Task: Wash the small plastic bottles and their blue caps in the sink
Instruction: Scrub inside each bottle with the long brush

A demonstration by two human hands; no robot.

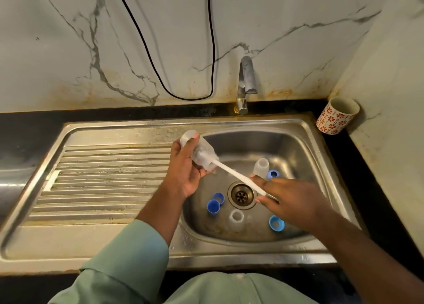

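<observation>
While the left hand (187, 173) is gripping a clear bottle (202, 153) above the drain (241, 195), the right hand (291, 200) is pinching the white brush handle (238, 177) poking into it.

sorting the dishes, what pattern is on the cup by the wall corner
Red flower-like motifs on white, on the cup; the head view shows it.

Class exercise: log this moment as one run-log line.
left hand grips bottle | right hand pinches brush handle, brush inside bottle | sink: two bottles, four caps
</observation>
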